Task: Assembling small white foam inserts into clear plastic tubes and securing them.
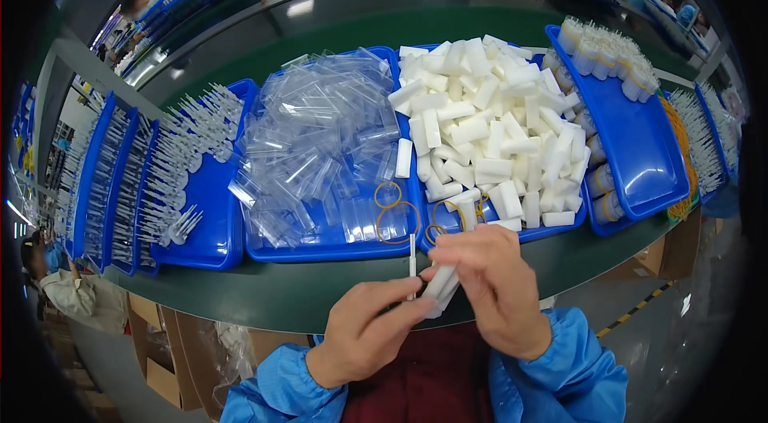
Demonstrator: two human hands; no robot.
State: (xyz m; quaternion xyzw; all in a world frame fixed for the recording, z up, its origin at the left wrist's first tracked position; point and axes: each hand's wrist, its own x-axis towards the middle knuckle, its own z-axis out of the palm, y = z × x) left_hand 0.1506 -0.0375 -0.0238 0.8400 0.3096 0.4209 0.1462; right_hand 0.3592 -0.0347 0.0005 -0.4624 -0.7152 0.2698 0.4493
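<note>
Close to the table's front edge, my two hands meet around white foam blocks (441, 285), which are tilted and partly hidden by fingers. My left hand (364, 331) is closed, pinching a thin white rod (413, 251) that stands up from its fingertips; those fingertips also touch the lower end of the blocks. My right hand (498, 287) is closed over their upper end, its fingers bent across the top. Just beyond lie yellow rubber bands (398, 223) on the rim of a blue tray (320, 253) heaped with clear plastic sleeves (312, 127).
Right of the sleeves, a blue tray (552, 224) is piled with white foam blocks. Blue trays (192, 243) of thin rods stand at left. A tilted blue tray (632, 143) at right carries bundled pieces (612, 59). Orange rubber bands (680, 155) hang beside it. Cardboard boxes (172, 359) sit below.
</note>
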